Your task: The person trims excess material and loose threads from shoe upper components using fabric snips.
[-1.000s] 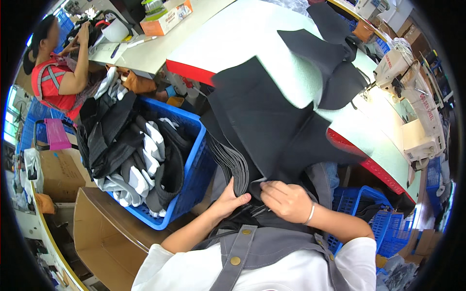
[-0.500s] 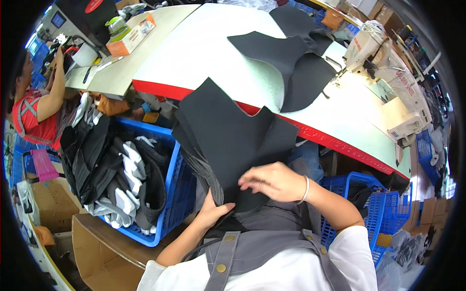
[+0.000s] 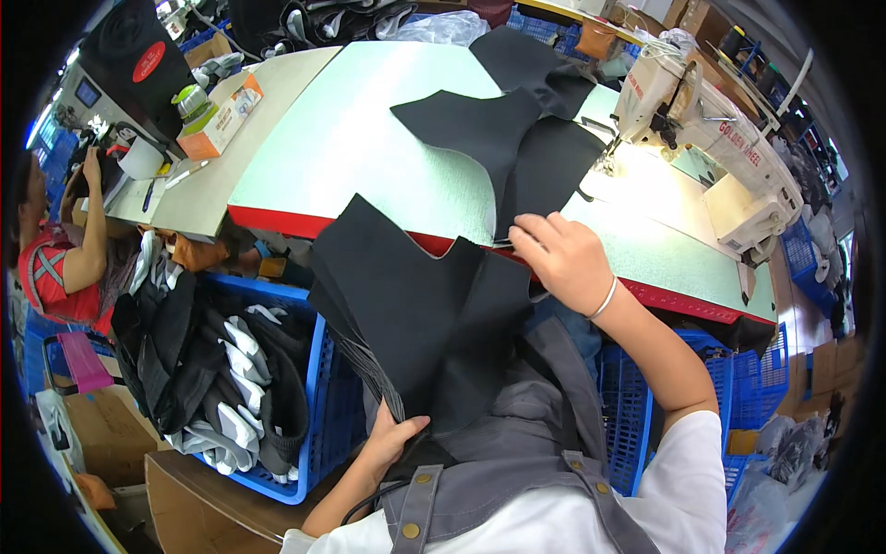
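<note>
My left hand [image 3: 389, 438] grips the lower edge of a stack of black fabric pieces [image 3: 392, 305] resting over my lap, thumb on top and fingers beneath. Several layers fan out along the stack's left side. My right hand [image 3: 565, 263], with a bracelet at the wrist, is at the table's front edge, its fingers bent round the near tip of a flat black cut piece [image 3: 494, 138]. Its fingertips are partly hidden. Another black piece [image 3: 554, 166] lies beside that one, toward the sewing machine [image 3: 706, 138].
The pale table [image 3: 341, 138] has a red front edge. At left stands a blue basket [image 3: 323, 406] heaped with black and white-grey fabric, above a cardboard box [image 3: 198, 503]. More blue baskets [image 3: 628, 406] stand at right. A person in red [image 3: 69, 268] works at far left.
My right hand has left the top of the stack and reached forward and right to the table edge. My left hand keeps its grip on the stack. The view has shifted somewhat.
</note>
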The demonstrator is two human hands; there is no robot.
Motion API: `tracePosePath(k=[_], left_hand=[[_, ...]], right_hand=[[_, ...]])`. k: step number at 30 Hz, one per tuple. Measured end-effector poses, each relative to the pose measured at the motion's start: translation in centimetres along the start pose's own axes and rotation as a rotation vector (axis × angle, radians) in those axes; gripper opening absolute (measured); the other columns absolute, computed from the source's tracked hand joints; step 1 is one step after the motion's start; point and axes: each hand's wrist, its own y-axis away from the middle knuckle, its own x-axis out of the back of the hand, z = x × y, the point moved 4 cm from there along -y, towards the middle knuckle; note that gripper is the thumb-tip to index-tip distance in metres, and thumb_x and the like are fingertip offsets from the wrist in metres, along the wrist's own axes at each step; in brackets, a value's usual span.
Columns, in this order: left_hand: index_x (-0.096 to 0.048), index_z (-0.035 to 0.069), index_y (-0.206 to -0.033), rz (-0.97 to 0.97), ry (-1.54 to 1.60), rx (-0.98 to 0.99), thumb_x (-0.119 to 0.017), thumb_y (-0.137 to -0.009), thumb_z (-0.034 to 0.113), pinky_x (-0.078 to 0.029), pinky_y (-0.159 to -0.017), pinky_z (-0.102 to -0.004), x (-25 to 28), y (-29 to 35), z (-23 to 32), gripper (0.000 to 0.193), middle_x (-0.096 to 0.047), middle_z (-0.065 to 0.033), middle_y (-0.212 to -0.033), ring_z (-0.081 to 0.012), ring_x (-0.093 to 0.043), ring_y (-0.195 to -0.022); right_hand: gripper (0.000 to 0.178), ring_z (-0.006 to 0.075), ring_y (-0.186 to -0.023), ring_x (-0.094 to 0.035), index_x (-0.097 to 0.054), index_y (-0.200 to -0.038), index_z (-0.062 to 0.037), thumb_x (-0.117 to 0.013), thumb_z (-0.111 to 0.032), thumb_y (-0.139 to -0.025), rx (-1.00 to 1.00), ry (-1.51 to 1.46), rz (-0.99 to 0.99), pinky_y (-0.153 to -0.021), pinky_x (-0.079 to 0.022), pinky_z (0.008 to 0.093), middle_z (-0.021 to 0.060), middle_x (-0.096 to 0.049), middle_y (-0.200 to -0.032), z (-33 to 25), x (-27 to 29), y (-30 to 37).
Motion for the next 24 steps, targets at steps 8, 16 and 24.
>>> tracePosePath(k=[8,16,24], left_hand=[[-0.031,-0.001,-0.136,0.008,0.01,-0.011,-0.065,-0.07,-0.002,-0.035,-0.102,-0.0328,0.0,-0.1,-0.2,0.074,-0.045,-0.0125,-0.129,-0.0229,-0.044,-0.12],[-0.034,-0.001,-0.134,-0.021,0.003,-0.018,-0.066,-0.069,0.002,-0.036,-0.1,-0.0327,0.2,-0.3,0.0,0.073,-0.047,-0.0116,-0.125,-0.022,-0.045,-0.117],[-0.033,-0.001,-0.135,-0.009,-0.004,-0.027,-0.067,-0.069,0.003,-0.035,-0.1,-0.0326,0.1,0.2,0.1,0.074,-0.046,-0.0116,-0.127,-0.0218,-0.044,-0.118]], right_hand=[[0.011,0.0187,-0.064,-0.06,-0.055,-0.08,-0.0091,-0.062,-0.013,-0.072,-0.053,-0.102,-0.217,-0.055,-0.048,0.031,0.0024,-0.056,-0.068,0.5,-1.0,-1.0],[0.009,0.0204,-0.069,-0.063,-0.055,-0.081,-0.0089,-0.062,-0.013,-0.076,0.0,-0.136,-0.313,-0.057,-0.049,0.0318,0.0043,-0.06,-0.071,1.4,-0.6,-1.7],[0.009,0.0192,-0.064,-0.06,-0.055,-0.079,-0.0096,-0.062,-0.013,-0.075,-0.002,-0.09,-0.211,-0.058,-0.046,0.0314,0.0026,-0.055,-0.066,-0.1,-1.8,-1.8]])
